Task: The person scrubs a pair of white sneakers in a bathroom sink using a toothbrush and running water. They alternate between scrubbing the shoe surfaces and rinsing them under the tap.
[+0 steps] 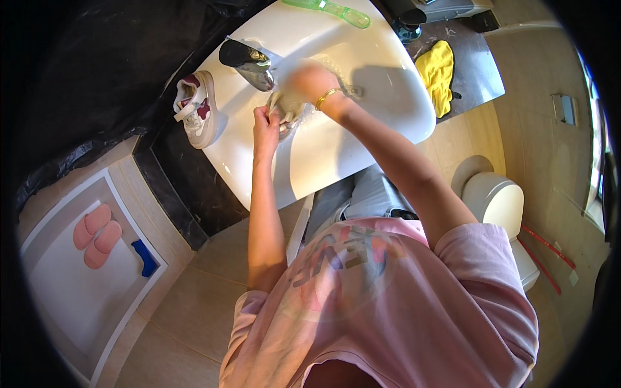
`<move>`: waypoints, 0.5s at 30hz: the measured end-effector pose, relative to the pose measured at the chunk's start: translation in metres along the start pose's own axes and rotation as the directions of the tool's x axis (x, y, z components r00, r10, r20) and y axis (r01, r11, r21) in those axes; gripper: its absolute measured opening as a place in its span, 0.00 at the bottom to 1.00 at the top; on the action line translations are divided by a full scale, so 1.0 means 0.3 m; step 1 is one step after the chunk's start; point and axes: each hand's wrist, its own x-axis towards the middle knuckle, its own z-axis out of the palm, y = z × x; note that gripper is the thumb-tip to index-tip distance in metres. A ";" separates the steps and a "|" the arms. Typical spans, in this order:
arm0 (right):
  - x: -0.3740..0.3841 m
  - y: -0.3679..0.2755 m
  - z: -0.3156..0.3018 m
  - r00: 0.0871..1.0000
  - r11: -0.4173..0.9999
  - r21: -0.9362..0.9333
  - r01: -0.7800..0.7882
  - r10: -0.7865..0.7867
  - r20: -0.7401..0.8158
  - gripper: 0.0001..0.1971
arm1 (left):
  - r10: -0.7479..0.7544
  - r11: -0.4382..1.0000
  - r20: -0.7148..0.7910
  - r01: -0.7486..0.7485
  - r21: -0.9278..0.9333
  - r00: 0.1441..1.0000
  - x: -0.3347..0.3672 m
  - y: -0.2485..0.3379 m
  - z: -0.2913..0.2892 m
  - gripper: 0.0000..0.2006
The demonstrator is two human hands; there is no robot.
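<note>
In the washbasin (336,152), beneath the tap (249,61), is a wet, pale shoe (290,115), partly hidden by my hands. The fingers and thumb of my left hand (266,126) pinch its near left edge. My right hand (312,81), with a gold bangle at the wrist, is over the shoe's far side. Motion smears its fingers, so whether they hold anything cannot be made out. A white shoe with dark red patches (197,111) and a strap rests on the basin's left rim.
A green brush (336,10) lies on the basin's far rim. To the right, a yellow cloth (436,77) and a dark bottle (407,29) are on the dark counter. A toilet (495,200) stands at right; pink slippers (97,236) and a blue object (143,258) lie at lower left.
</note>
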 end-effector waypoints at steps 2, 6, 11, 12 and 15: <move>-0.016 0.011 -0.004 0.997 0.997 0.016 -0.077 0.077 0.014 0.09 | 0.007 0.998 0.066 -0.004 -0.059 0.998 -0.007 0.019 0.000 0.09; -0.034 -0.009 -0.047 0.983 0.979 0.120 -0.166 0.174 -0.053 0.12 | -0.102 0.972 0.103 0.121 -0.201 0.989 -0.021 0.057 0.004 0.10; 0.006 -0.026 -0.057 0.998 0.997 -0.067 0.027 -0.023 0.062 0.10 | -0.168 0.985 0.046 0.170 -0.027 0.985 -0.005 0.055 -0.020 0.15; 0.001 -0.037 -0.067 0.993 0.980 -0.169 0.108 -0.098 0.062 0.10 | -0.134 0.991 0.061 0.134 0.009 0.989 -0.008 0.063 -0.020 0.16; 0.021 -0.058 -0.074 0.943 0.894 -0.306 0.329 -0.327 0.058 0.09 | -0.057 0.995 0.111 0.048 0.083 0.992 -0.016 0.081 -0.015 0.17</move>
